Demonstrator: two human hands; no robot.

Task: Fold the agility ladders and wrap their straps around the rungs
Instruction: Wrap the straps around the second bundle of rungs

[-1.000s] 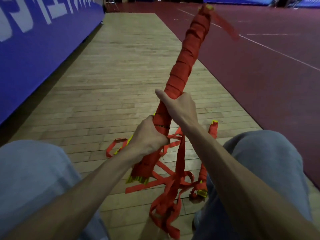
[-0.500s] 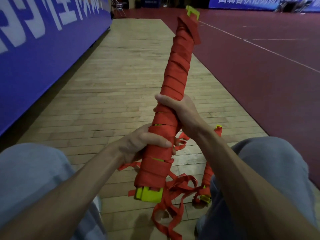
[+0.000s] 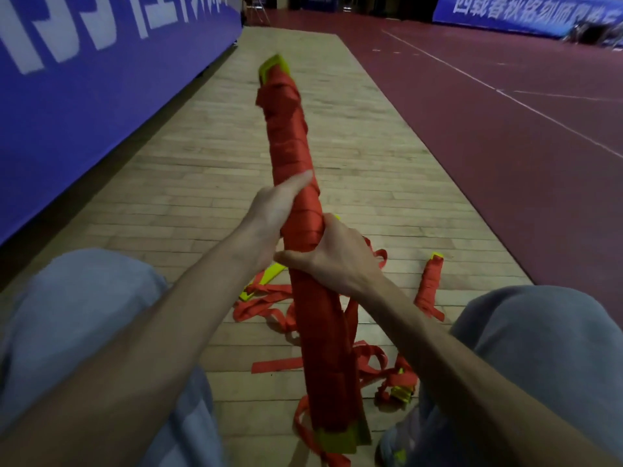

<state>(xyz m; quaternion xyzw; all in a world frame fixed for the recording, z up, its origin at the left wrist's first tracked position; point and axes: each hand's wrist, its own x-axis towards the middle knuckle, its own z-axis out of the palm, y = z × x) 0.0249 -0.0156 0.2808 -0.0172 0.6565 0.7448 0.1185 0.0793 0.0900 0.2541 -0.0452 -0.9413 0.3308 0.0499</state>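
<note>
Red-strapped ladder bundle (image 3: 296, 210) runs through both grips, yellow rung ends beyond each. My right hand (image 3: 337, 261) clamps its middle; my left hand (image 3: 273, 210) just above, fingers extended along it.

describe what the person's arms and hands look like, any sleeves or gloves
Both forearms are bare up to the frame edge, so no sleeve shows. The left hand and right hand wear no gloves, and no watch, rings or wristbands are visible. The fingers are slim and uncovered. Light blue-grey trousers cover the knees.
</note>
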